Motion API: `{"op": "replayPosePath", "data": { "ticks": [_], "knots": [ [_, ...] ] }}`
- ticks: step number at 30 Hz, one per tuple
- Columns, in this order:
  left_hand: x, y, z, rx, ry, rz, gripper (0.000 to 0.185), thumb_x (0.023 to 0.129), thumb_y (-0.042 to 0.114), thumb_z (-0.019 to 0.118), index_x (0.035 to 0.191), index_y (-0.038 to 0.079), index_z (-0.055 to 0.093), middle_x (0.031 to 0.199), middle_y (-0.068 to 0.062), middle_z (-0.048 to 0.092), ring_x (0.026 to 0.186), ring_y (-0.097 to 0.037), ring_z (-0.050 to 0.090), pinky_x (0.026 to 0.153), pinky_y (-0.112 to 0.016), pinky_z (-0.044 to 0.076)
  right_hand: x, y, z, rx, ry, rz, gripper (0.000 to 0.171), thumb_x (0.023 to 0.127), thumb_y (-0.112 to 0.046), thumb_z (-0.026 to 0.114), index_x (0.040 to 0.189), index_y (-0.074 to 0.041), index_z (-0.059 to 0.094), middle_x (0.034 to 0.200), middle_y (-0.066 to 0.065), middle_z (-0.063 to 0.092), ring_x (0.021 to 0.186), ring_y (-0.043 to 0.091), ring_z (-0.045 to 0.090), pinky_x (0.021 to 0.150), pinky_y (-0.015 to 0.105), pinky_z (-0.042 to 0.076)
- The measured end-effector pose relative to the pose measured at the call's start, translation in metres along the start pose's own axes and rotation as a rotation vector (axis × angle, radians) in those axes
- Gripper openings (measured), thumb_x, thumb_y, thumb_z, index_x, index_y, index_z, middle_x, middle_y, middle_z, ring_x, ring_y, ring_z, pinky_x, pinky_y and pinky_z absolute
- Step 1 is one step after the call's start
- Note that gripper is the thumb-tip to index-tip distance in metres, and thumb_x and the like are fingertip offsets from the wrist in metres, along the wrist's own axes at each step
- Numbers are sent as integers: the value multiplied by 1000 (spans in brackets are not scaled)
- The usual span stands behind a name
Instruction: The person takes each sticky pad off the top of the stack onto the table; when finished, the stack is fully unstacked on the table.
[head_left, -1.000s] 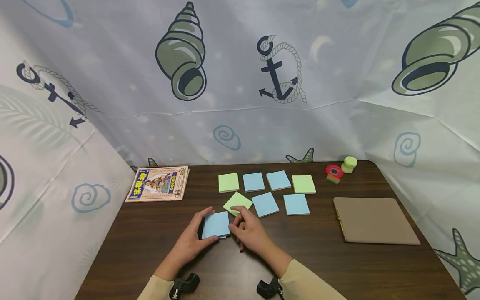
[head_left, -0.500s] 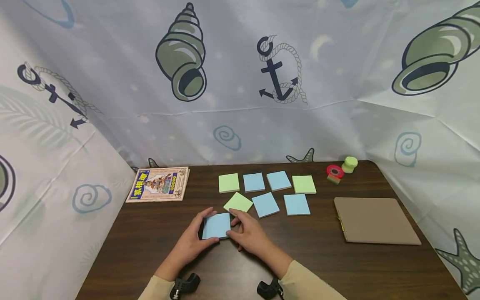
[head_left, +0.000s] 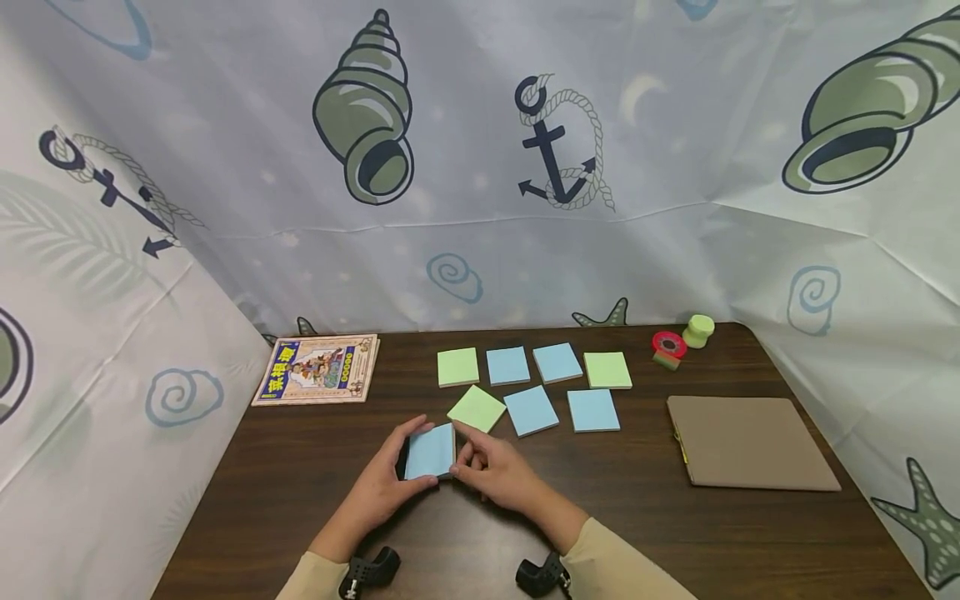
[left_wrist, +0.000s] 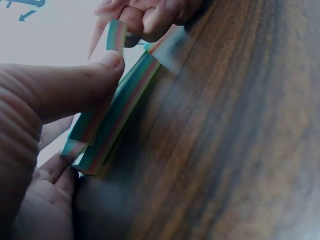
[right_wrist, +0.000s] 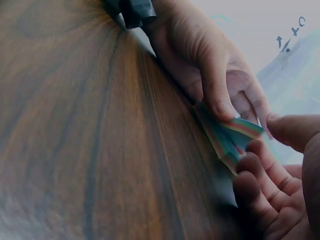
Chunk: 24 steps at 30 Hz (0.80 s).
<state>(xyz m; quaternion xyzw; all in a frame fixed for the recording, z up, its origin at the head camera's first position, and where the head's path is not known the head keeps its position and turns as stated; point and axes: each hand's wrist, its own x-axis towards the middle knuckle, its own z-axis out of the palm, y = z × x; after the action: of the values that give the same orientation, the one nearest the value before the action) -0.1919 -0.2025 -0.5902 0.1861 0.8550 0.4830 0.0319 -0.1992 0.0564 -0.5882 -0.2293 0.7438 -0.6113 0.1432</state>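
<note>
Blue sticky-note pad (head_left: 431, 451) sits near the table's (head_left: 300, 467) front edge; the left hand (head_left: 382, 483) grips it and the right hand (head_left: 495, 473) pinches up a top chunk. Seven small pads (head_left: 532, 408) already lie spread toward the back edge; this chunk looks still unplaced.

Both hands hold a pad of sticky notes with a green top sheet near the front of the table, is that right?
Not quite. In the head view the top sheet of the sticky-note pad is blue, not green. The left hand and the right hand do hold it near the front of the table.
</note>
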Motion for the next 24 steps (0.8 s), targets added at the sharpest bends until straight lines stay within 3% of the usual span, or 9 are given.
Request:
{"op": "replayPosePath", "data": {
  "ticks": [4,12,17,21,24],
  "knots": [
    [0,1,0,5,-11,3,98,87,20,94,167,15,38,164,-2,57,148,-29,51,116,-25,38,-1,2,0,-20,-19,-41,66,106,-18,74,162,-11,40,98,7,67,63,3,58,53,25,53],
    [1,3,2,24,-32,10,103,82,21,98,168,18,39,163,4,56,148,-24,50,115,-16,34,-2,3,3,11,-1,-62,58,104,-13,74,146,-6,35,115,18,67,66,7,61,51,28,54],
    [1,3,3,58,-26,-43,102,84,26,97,168,23,39,165,-1,52,146,-23,51,118,-31,41,-3,4,3,107,42,-81,52,104,2,67,145,2,34,102,21,58,66,20,65,52,37,60],
    [0,3,4,75,-6,-103,99,86,26,96,167,29,40,163,-5,51,146,-25,50,118,-45,43,-5,6,0,138,97,-106,52,102,8,62,150,-3,45,100,18,50,61,35,68,54,45,62],
    [0,3,5,79,2,-101,96,86,18,95,166,28,42,163,-4,52,148,-25,50,119,-46,43,-8,7,-2,122,152,-130,47,104,6,63,148,-6,55,101,17,51,56,35,66,52,43,61]
  ]
}}
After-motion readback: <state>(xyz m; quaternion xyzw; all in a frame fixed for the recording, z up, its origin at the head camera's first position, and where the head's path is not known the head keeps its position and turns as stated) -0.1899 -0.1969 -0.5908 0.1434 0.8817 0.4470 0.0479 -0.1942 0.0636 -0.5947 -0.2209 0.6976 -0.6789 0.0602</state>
